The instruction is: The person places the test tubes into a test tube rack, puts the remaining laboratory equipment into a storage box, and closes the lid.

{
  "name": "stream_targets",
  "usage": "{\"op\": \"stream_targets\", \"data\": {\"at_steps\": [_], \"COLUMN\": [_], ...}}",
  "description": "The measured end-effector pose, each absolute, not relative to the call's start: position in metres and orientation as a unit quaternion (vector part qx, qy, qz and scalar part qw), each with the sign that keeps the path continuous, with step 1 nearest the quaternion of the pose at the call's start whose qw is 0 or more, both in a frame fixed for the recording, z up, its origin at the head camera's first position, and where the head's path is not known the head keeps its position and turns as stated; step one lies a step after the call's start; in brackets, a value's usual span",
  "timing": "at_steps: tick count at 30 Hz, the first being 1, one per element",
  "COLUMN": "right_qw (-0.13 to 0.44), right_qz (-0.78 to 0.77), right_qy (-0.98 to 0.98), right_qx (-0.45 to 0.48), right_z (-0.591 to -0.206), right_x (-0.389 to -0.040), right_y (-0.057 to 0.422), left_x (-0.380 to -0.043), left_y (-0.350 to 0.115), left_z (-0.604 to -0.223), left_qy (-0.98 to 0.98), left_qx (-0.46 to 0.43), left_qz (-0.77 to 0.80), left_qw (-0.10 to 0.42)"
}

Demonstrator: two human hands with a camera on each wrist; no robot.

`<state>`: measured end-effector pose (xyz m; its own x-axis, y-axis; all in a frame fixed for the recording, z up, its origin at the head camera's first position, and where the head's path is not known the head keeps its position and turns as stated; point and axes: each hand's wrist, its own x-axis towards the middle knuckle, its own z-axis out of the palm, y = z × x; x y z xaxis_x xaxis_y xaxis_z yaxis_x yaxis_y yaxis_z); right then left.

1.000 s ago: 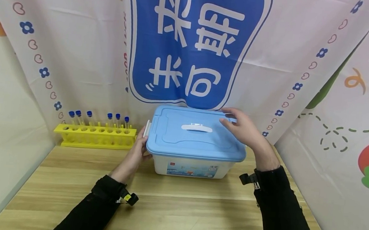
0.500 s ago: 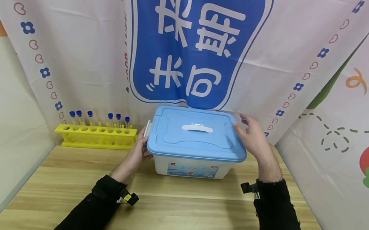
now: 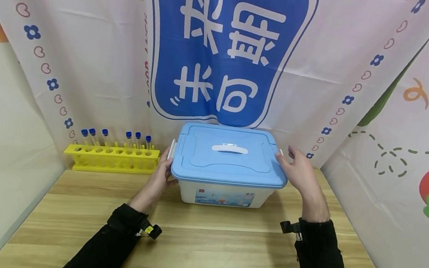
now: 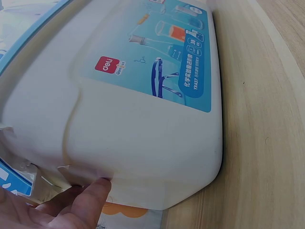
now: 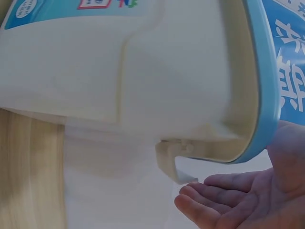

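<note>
A white storage box point(image 3: 228, 196) with a blue lid point(image 3: 231, 162) stands on the table, its lid in place. My left hand point(image 3: 161, 174) grips the box's left end, thumb by the white left latch point(image 3: 172, 149). In the left wrist view, its fingers point(image 4: 95, 195) bend against the box wall below the rim. At the right end, my right hand point(image 3: 298, 170) has its thumb at the lid's edge. Its other fingers point(image 5: 200, 210) extend loosely, tips right by the white right latch point(image 5: 171, 164), which sticks out from the wall.
Left of the box, a yellow test tube rack point(image 3: 112, 153) holds several tubes with blue caps, close to my left hand. A printed cloth point(image 3: 312, 45) hangs right behind the box. The wooden table point(image 3: 205, 247) extends in front.
My right hand has moved from above the lid's right part, rightward and down to the right latch, which now shows. The left hand and box have stayed put.
</note>
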<state>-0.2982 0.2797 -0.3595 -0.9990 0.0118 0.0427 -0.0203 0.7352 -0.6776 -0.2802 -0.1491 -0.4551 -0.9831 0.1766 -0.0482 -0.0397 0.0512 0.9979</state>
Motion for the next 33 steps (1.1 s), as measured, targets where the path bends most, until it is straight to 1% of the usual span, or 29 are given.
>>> {"op": "stream_targets", "data": {"at_steps": [9,16,20,26,33], "right_qw": [0.02,-0.018,-0.025,-0.018,0.019], "right_qz": [0.345,0.358,0.367,0.373,0.36], "right_qy": [-0.938,-0.933,-0.93,-0.927,-0.933], "right_qx": [0.009,0.001,0.003,0.012,0.025], "right_z": [-0.371,-0.375,-0.376,-0.377,-0.371], "right_x": [-0.297,-0.296,-0.297,-0.295,-0.29], "right_y": [0.286,0.29,0.292,0.291,0.282], "left_x": [-0.28,-0.279,-0.278,-0.279,-0.279], "left_y": [-0.15,-0.149,-0.148,-0.148,-0.148], "left_z": [-0.455,-0.456,-0.457,-0.456,-0.456], "left_qy": [0.72,0.715,0.713,0.713,0.714], "left_qx": [0.051,0.064,0.07,0.068,0.061], "left_qz": [0.687,0.692,0.694,0.694,0.693], "left_qw": [0.082,0.072,0.067,0.071,0.075]}}
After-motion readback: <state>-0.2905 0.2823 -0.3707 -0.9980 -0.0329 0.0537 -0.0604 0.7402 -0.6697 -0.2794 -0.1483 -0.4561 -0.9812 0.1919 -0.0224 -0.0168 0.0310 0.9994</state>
